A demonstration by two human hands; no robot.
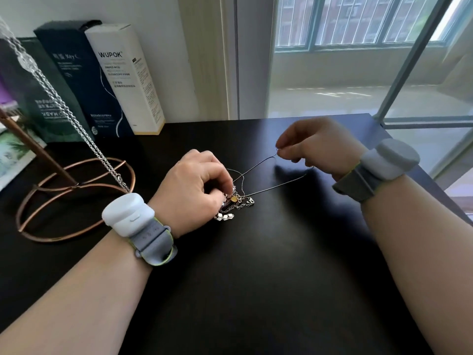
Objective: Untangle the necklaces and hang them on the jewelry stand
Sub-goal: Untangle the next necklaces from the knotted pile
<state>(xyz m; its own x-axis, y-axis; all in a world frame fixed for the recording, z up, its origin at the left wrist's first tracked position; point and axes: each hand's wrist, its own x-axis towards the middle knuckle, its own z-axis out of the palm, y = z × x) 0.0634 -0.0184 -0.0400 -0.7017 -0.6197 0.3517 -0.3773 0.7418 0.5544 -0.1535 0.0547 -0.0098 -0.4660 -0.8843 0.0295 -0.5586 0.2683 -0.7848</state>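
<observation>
Two hands on the knot here. The left hand [197, 185] is down on the black table [256, 278], fingertips curled and pinching into the tangle of necklaces [233, 203], a small heap of fine chains, a gold tag and some pale beads at the middle of the table. Out to the side, the right hand [317, 147] pinches a loop of one thin silver chain [258, 166] between thumb and forefinger, lifted just off the surface, with both strands running back into the heap.

So this looks like the untangling step, one necklace being teased free. Over at the left, the copper jewelry stand [51, 162] carries one chunky silver chain [76, 124], well apart from the heap.

Next, I'd say, it needs a gentle draw to the right while the left hand pins the rest. Too sharp a tug could tighten the knot. Whether that chain's clasp is free, I can't tell from here.
</observation>
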